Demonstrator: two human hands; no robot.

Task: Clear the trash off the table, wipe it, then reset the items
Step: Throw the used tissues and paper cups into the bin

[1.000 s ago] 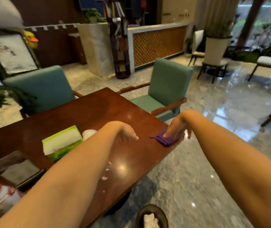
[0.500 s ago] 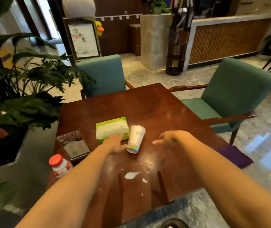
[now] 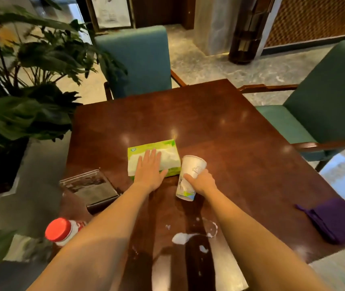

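A green and white tissue pack (image 3: 167,152) lies near the middle of the dark wooden table (image 3: 219,127). My left hand (image 3: 149,170) rests flat on top of it, fingers spread. A white paper cup (image 3: 191,175) lies tipped on its side just right of the pack, and my right hand (image 3: 202,182) is closed around its lower half. White spilled liquid (image 3: 181,237) spots the table near its front edge. A purple cloth (image 3: 337,219) lies folded at the table's right corner.
A red-capped white bottle (image 3: 61,231) stands at the front left edge. A clear acrylic stand (image 3: 89,186) lies behind it. Two teal chairs, one at the far side (image 3: 138,59) and one on the right (image 3: 322,106), flank the table. A large potted plant (image 3: 20,85) crowds the left side.
My view swung down and left onto the table. The right hand left the purple cloth at the corner and took hold of the tipped cup. My left hand moved onto the tissue pack.
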